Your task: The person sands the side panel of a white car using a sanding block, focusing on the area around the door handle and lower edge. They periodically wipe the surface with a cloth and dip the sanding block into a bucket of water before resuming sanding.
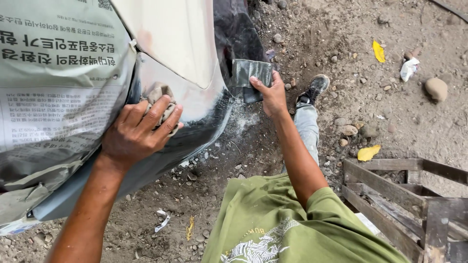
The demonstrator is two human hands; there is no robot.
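A: Status on the panel?

B: Left hand (139,130), centre-left of frame, clamped on a crumpled grey rag (160,97), pressed against the white car body panel (183,58). Right hand (272,95), upper centre, pinching a folded dark sheet of sandpaper (251,75) at the panel's right edge, just beside the dark wheel opening (236,34).

A: Masking?

B: Done, by the look of it. Newspaper (53,87) covering the upper left of frame, right up to the panel seam.

A: How far along?

B: Roughly mid-way, as a judgement. Upper panel dull and matte, pinkish patch near top. Lower lip (204,129) darker, bare-looking, uneven. White dust (243,117) on the ground below the edge, so plenty already abraded. Lower edge and corner likely left to work and wipe.

A: Surroundings?

B: Dirt ground with stones, yellow leaves (368,152) right of centre, wooden pallet (404,195) lower right. Shoe (314,87) and jeans leg under right arm.
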